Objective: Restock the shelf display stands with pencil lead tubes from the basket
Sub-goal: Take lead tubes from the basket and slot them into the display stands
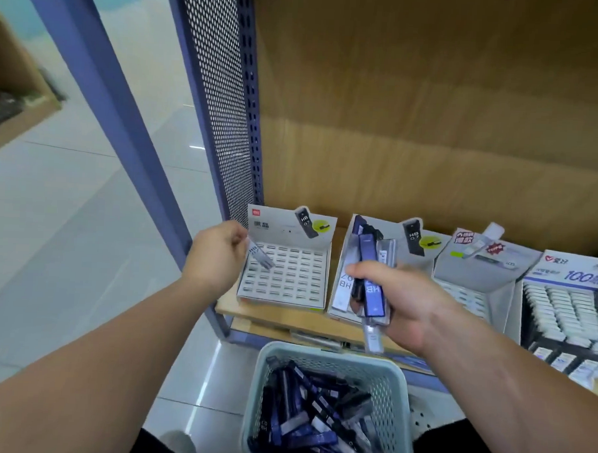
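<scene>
Left hand (217,253) first: I have it pinching a single pencil lead tube (260,257) by its upper end, the tube slanting down toward the far-left column of slots in the leftmost display stand (281,287), which sits at about ten o'clock from the basket (333,361). I hold it by the top, I judge, so the free lower end can find a slot without my fingers fouling the grid. Every slot I can see in that stand looks unfilled, so the restocking here seems barely begun. At roughly one o'clock from the basket my right hand (400,306) is clenched around a bundle of tubes (370,284), fanned upright in front of the second stand (413,245); keeping the reserve there lets the left hand draw one at a time without dipping down again. One clear tube hangs low out of that fist and may be slipping, though blur makes this hard to tell. Remaining stock lies heaped in the basket at six o'clock, below the shelf edge (269,319). Farther right, toward three o'clock, two more stands (480,268) appear already loaded with pale packs.
</scene>
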{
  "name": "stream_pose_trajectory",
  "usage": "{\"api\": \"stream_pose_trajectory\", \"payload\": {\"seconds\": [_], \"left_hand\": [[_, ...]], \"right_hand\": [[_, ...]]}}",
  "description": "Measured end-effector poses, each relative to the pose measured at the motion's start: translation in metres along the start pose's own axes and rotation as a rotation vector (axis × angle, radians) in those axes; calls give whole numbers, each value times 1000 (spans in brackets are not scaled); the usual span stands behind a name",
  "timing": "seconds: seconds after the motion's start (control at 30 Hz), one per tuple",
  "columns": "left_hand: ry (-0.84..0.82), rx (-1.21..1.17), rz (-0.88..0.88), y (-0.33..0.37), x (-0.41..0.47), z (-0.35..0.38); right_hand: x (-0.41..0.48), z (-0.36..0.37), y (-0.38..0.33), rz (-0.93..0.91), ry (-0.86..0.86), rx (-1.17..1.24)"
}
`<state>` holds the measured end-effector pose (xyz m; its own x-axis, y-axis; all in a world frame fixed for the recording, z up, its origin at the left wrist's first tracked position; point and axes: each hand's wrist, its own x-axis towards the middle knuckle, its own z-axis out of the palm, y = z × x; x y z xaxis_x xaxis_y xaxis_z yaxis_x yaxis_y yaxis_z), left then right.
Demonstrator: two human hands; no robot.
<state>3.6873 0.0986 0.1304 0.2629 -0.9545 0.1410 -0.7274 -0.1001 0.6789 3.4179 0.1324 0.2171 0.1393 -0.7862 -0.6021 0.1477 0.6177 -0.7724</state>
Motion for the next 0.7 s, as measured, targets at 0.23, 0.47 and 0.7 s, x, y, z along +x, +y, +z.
{"api": "stream_pose_trajectory", "payload": {"seconds": [0.23,0.47,0.7], "left_hand": [[-199,45,-46,-17,16,43],[-341,-111,-237,-28,22,59],[-508,162,-164,-34,4,56]], "right_hand": [[33,5,-6,31,47,48],[41,-9,-11,11,37,45],[36,-16,-11,-11,42,36]]}}
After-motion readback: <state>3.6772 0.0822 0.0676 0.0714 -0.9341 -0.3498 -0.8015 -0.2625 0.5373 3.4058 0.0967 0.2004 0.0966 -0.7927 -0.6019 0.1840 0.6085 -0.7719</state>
